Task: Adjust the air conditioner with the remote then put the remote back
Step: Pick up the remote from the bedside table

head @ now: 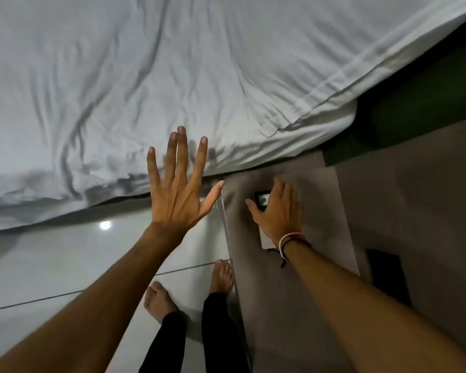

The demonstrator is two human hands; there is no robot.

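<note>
The white remote [265, 240] lies lengthwise on a grey-brown bedside table [318, 189], its dark display end [261, 199] pointing toward the bed. My right hand [279, 211] rests over the remote's middle, thumb along its left edge and fingers wrapped over the right side. A string bracelet circles that wrist. My left hand [179, 189] hovers with fingers spread wide above the bed's edge and holds nothing. No air conditioner is in view.
A bed with a rumpled white sheet [172, 76] fills the top and left. A flat black rectangular object [388, 275] lies on the table's right part. Glossy white floor tiles [65, 265] and my bare feet [159, 300] are below. A dark green surface [414, 103] stands at the right.
</note>
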